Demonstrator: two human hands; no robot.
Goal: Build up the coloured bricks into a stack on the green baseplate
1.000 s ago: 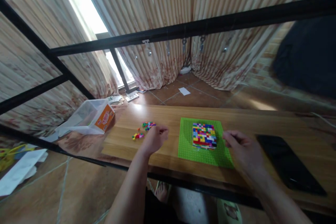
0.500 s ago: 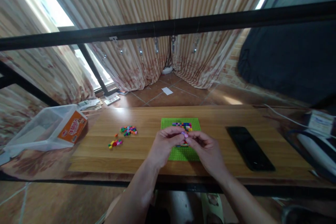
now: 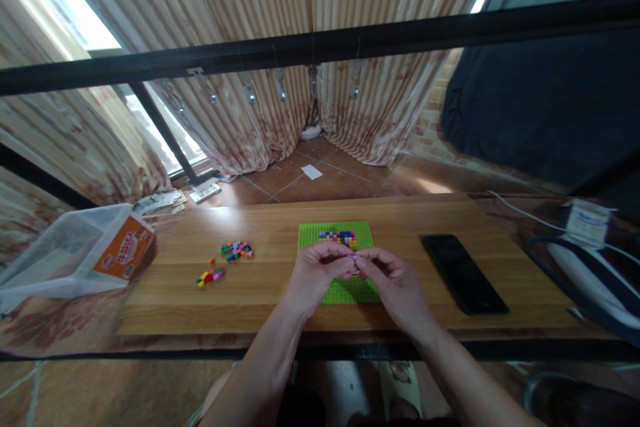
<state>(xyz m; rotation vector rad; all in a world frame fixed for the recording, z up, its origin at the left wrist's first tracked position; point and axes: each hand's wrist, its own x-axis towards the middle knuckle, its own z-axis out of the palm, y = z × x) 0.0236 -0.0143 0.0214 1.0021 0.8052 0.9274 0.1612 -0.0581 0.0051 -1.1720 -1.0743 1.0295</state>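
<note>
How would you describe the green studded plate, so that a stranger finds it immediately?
Start from the long wooden tabletop. Near its middle, between loose small bricks on the left and a black device on the right, lies the green studded plate, partly hidden by the left hand and right hand. It is the only broad green sheet there, carrying a multicoloured block of bricks.

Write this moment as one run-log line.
left hand: pinching purple piece; right hand: pinching same piece; brick stack: on green baseplate, partly hidden; loose bricks: left of baseplate; black device: right
</note>
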